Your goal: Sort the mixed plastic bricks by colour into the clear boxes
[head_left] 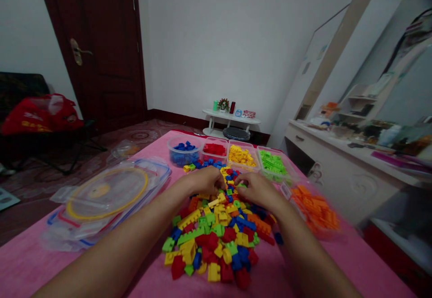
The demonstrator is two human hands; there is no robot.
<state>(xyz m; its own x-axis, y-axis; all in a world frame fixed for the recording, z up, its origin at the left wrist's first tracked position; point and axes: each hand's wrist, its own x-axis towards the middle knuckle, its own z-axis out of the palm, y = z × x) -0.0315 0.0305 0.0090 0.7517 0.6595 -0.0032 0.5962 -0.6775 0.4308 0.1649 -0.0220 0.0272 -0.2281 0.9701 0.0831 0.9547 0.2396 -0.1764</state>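
A large heap of mixed toy building bricks in red, yellow, green, blue and orange lies on a pink cloth. At the far part of the heap, my left hand is closed with fingers curled down among the bricks; its fingertips are partly hidden, and what they grip cannot be made out. Just to its right, my right hand has its fingers bent in a pinch, with a small green brick showing between them. The two hands are a short distance apart.
Beyond the heap stand tubs of blue bricks, red bricks, yellow bricks and green bricks. An orange-brick tub is at right. Stacked clear lids lie left. A dresser stands beyond the right edge.
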